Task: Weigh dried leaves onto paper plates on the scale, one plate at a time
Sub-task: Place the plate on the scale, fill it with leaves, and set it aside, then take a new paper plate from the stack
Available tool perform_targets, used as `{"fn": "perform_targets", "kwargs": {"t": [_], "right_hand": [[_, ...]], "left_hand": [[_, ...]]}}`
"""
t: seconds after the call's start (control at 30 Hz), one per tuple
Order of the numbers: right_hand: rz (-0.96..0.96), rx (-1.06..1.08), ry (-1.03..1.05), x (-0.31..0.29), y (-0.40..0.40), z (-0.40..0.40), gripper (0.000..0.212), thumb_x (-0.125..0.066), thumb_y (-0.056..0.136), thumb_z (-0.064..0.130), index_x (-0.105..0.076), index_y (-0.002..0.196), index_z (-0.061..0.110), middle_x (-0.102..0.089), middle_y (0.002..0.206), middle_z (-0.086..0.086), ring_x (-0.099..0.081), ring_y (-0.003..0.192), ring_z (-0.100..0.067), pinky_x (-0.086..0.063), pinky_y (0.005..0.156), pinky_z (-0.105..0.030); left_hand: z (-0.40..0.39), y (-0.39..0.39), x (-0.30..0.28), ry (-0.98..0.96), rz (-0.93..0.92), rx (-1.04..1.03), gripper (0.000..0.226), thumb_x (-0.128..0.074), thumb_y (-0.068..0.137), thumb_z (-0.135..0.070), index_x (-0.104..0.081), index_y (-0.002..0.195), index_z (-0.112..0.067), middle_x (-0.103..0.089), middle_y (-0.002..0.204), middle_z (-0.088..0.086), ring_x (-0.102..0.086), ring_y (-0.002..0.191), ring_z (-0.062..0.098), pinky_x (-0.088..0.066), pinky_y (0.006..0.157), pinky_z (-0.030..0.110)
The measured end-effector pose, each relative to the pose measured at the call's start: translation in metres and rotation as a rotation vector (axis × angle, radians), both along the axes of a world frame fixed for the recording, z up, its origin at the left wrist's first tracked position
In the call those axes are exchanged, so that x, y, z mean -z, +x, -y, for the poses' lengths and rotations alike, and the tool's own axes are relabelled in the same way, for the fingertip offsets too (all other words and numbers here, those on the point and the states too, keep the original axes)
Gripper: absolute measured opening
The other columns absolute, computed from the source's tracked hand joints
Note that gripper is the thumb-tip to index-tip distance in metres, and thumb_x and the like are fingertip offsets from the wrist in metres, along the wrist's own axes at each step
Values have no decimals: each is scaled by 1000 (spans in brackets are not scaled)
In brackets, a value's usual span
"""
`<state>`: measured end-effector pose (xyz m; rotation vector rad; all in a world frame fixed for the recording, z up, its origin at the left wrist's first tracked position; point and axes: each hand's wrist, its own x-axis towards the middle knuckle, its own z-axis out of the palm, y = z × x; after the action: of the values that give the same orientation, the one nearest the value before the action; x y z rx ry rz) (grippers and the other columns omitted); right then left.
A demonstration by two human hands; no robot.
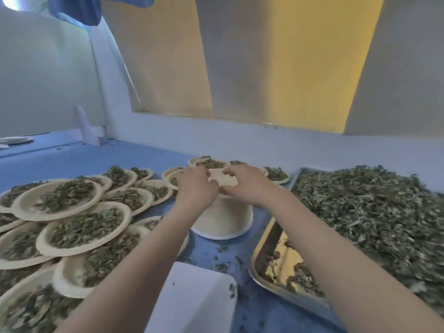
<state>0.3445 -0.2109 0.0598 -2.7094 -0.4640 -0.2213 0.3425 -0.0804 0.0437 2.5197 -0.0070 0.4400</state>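
At frame centre, the left hand and right hand pinched 1 paper plate off the stack; a stuck second plate could lift too.

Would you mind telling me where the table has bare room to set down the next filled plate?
The far-left table beyond the filled plates is bare. The scale top holds only a few flakes. A narrow strip between the stack of empty plates and the leaf tray is leaf-strewn. The left side is crowded with overlapping plates.
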Motion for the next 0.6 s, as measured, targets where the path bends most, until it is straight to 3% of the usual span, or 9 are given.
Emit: {"fn": "perform_targets", "kwargs": {"t": [0.13,0.2,0.27,0.33,0.4,0.47,0.6], "right_hand": [[-38,121,17,22,26,16,54,-54,93,37,-45,138,8,-45,142,-9,-41,130,-25,-38,104,-37],[-69,193,44,31,35,18,60,-54,92,38,-39,141,6,-37,146,-11,-36,132,-29,-37,103,-39],[-130,249,131,36,42,19,52,-54,91,29,-42,134,3,-34,144,-13,-42,123,-30,-42,89,-35],[-168,295,205,38,46,22,15,-50,89,17,-51,96,3,-50,108,-15,-49,81,-21,-35,58,-26],[-155,311,204,38,48,23,24,-45,87,10,-37,64,10,-39,68,-4,-32,54,-14,-21,45,-25],[-140,294,168,36,46,23,31,-43,87,6,-29,59,13,-32,59,-1,-27,50,-14,-18,44,-26],[-119,264,133,24,41,16,30,-41,87,0,-30,62,12,-34,63,-2,-31,53,-13,-20,45,-26]], "left_hand": [[2,24,16,138,-90,-106,49,-53,85,-23,-45,130,-6,-44,137,17,-35,129,33,-28,105,38],[-1,32,21,153,-114,-145,49,-52,82,-17,-43,128,-2,-42,135,20,-36,127,37,-30,105,42],[-5,38,24,96,-102,-152,39,-49,80,-8,-46,118,3,-48,124,24,-45,114,39,-38,97,45],[-11,41,25,19,-115,-119,26,-45,79,-2,-48,104,1,-55,104,24,-52,91,37,-46,80,43],[-15,43,24,10,-150,-99,5,-43,78,-1,-46,80,-5,-52,75,15,-48,68,28,-41,57,34],[-16,45,21,33,-171,-78,16,-42,79,1,-36,66,-8,-43,63,8,-41,56,21,-29,48,27],[-13,45,12,58,-180,-49,21,-40,81,5,-33,65,-7,-36,61,6,-31,52,17,-21,45,26]]}}
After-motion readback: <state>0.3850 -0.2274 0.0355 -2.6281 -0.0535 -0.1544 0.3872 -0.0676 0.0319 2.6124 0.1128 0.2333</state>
